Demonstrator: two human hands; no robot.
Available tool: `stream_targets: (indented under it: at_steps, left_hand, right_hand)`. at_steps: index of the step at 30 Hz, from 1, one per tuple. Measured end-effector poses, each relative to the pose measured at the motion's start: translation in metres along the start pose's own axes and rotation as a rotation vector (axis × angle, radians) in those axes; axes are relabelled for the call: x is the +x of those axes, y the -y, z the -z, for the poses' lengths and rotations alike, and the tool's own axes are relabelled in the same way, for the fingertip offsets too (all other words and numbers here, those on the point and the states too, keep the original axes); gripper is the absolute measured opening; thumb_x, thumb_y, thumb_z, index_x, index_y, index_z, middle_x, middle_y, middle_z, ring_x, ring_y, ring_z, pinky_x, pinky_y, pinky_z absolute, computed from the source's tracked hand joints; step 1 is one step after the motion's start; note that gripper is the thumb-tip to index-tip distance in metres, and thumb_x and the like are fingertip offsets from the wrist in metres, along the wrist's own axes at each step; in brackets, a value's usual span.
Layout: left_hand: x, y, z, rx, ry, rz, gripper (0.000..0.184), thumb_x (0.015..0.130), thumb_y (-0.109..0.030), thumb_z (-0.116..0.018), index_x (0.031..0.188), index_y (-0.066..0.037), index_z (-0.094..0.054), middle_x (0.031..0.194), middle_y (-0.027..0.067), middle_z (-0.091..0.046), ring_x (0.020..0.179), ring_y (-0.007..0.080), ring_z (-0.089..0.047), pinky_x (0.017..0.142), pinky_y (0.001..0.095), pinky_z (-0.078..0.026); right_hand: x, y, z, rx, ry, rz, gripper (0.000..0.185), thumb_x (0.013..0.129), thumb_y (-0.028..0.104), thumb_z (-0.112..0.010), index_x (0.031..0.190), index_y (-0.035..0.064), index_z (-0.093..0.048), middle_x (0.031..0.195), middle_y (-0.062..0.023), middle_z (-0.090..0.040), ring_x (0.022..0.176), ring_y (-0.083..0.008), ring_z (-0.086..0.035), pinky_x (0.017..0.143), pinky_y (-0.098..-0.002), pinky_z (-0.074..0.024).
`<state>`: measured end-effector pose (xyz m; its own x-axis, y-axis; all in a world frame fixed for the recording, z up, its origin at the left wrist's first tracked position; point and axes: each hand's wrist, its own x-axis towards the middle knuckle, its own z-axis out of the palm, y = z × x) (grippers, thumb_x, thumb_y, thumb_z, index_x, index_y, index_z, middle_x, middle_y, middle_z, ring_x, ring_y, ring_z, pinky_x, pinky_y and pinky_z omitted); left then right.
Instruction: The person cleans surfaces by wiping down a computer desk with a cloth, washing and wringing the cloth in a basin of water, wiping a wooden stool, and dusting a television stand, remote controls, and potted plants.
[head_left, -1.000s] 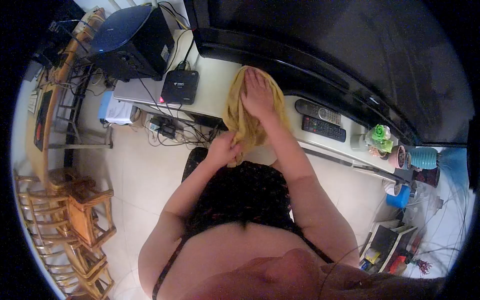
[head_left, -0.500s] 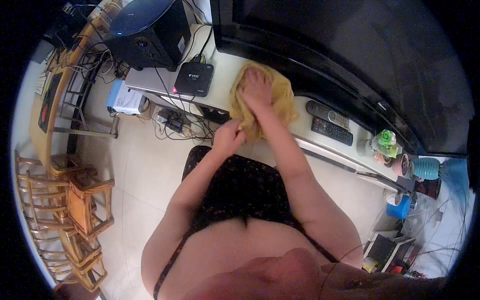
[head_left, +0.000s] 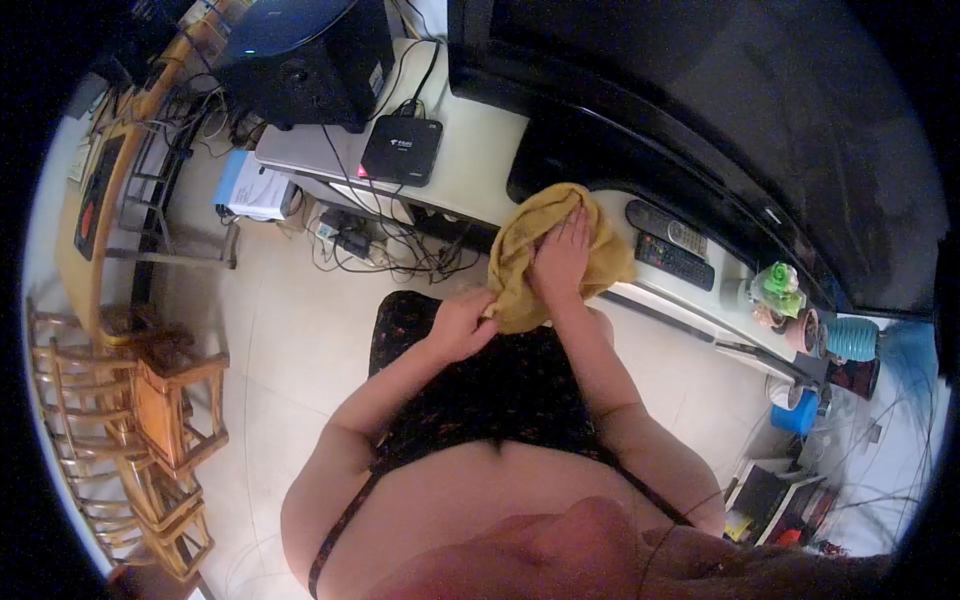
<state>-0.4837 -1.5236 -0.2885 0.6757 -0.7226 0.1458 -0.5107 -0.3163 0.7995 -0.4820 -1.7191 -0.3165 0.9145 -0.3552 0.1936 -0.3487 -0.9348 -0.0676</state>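
Observation:
A yellow cloth [head_left: 515, 245] lies bunched over the front edge of the white TV stand [head_left: 475, 150]. My right hand [head_left: 562, 258] rests on top of it, fingers stretched out and flat against the fabric. Near the cloth's lower left corner, my left hand [head_left: 462, 325] is closed, pinching its edge in front of the stand. Two remote controls, one black and grey [head_left: 668, 226] and one black [head_left: 676, 262], lie just right of the cloth. To its left sits a black set-top box [head_left: 402, 150] with cables.
A large TV [head_left: 700, 110] stands along the back of the stand. A black speaker [head_left: 310, 85] is at the left end, with tangled cables [head_left: 430, 262] below. Small potted plants [head_left: 778, 290] and a turquoise vase [head_left: 852, 340] stand right. Wooden chairs [head_left: 180, 410] are at far left.
Both hands have drawn the cloth toward my body and slightly right, from near the TV base to the stand's front edge. The black TV base now shows behind it.

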Motion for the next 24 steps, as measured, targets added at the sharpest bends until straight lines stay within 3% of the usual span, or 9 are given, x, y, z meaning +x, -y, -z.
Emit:
stream_targets:
  at_steps: [4,6,8,14,17,19,20,22,24]
  left_hand:
    - [-0.017,0.004,-0.008,-0.015,-0.063,-0.050,0.024,0.070,-0.017,-0.057,0.089,-0.002,-0.054,0.078,0.0174,-0.055,0.073,0.0378,-0.054,0.062,0.0431,-0.044]
    - [-0.019,0.000,-0.008,-0.014,-0.042,-0.023,0.023,0.070,-0.017,-0.057,0.088,-0.001,-0.054,0.077,0.0175,-0.055,0.073,0.0376,-0.054,0.062,0.0426,-0.044]
    - [-0.020,0.004,-0.005,-0.005,-0.011,0.000,0.023,0.069,-0.016,-0.057,0.086,-0.001,-0.054,0.076,0.0176,-0.055,0.072,0.0373,-0.054,0.061,0.0422,-0.044]
    - [-0.003,0.010,0.018,0.007,-0.242,0.085,0.021,0.070,-0.014,-0.057,0.086,-0.002,-0.054,0.075,0.0174,-0.055,0.072,0.0373,-0.054,0.061,0.0410,-0.045]
    - [0.007,-0.004,0.001,0.046,-0.040,-0.120,0.023,0.071,-0.017,-0.058,0.088,-0.002,-0.053,0.078,0.0172,-0.056,0.073,0.0370,-0.055,0.063,0.0420,-0.045]
    - [0.010,-0.005,-0.014,-0.007,0.167,-0.170,0.024,0.073,-0.021,-0.058,0.088,-0.002,-0.053,0.080,0.0169,-0.055,0.074,0.0368,-0.055,0.063,0.0427,-0.044]
    - [0.011,-0.004,-0.020,-0.027,0.228,-0.189,0.025,0.075,-0.023,-0.058,0.088,-0.003,-0.053,0.081,0.0165,-0.055,0.075,0.0364,-0.055,0.064,0.0431,-0.044]
    - [0.015,-0.009,-0.028,-0.064,0.277,-0.199,0.026,0.075,-0.025,-0.058,0.087,-0.003,-0.052,0.080,0.0163,-0.055,0.074,0.0364,-0.055,0.064,0.0435,-0.044]
    - [0.019,-0.019,-0.028,-0.043,0.351,-0.191,0.028,0.076,-0.027,-0.058,0.084,-0.002,-0.049,0.082,0.0162,-0.055,0.075,0.0365,-0.055,0.065,0.0441,-0.044]
  right_hand:
    - [-0.016,0.020,-0.024,-0.160,0.177,0.099,0.052,0.081,0.020,-0.049,0.121,-0.0112,-0.039,0.131,-0.0239,-0.035,0.124,-0.0364,-0.031,0.102,-0.0421,-0.0246]
    - [-0.021,0.044,-0.055,0.228,0.014,0.264,0.046,0.081,0.016,-0.048,0.120,-0.0081,-0.042,0.128,-0.0195,-0.041,0.120,-0.0326,-0.036,0.099,-0.0402,-0.0303]
    - [0.003,0.068,-0.040,0.117,-0.211,0.458,0.046,0.079,0.018,-0.049,0.119,-0.0045,-0.044,0.127,-0.0157,-0.043,0.118,-0.0293,-0.039,0.097,-0.0388,-0.0334]
    - [0.038,0.080,-0.016,0.354,-0.083,0.471,0.058,0.075,0.027,-0.056,0.123,-0.0023,-0.040,0.126,-0.0152,-0.042,0.115,-0.0298,-0.041,0.097,-0.0382,-0.0341]
    - [-0.005,0.024,-0.022,0.034,-0.018,0.349,0.064,0.073,0.029,-0.059,0.124,-0.0020,-0.037,0.126,-0.0161,-0.041,0.115,-0.0304,-0.041,0.097,-0.0391,-0.0336]
    - [-0.012,0.002,0.049,0.281,0.396,-0.029,0.063,0.074,0.025,-0.058,0.125,-0.0039,-0.035,0.126,-0.0179,-0.041,0.116,-0.0311,-0.040,0.098,-0.0409,-0.0316]
    - [-0.022,-0.019,0.043,0.273,0.391,-0.052,0.063,0.074,0.025,-0.058,0.125,-0.0039,-0.035,0.126,-0.0179,-0.041,0.116,-0.0311,-0.040,0.098,-0.0409,-0.0316]
    - [-0.041,-0.054,0.015,-0.014,-0.105,-0.005,0.062,0.074,0.023,-0.057,0.123,-0.0068,-0.035,0.126,-0.0209,-0.040,0.118,-0.0331,-0.038,0.098,-0.0426,-0.0302]
    - [-0.037,-0.047,0.000,-0.027,-0.100,-0.045,0.063,0.074,0.024,-0.057,0.123,-0.0080,-0.035,0.128,-0.0216,-0.038,0.119,-0.0340,-0.036,0.099,-0.0427,-0.0289]
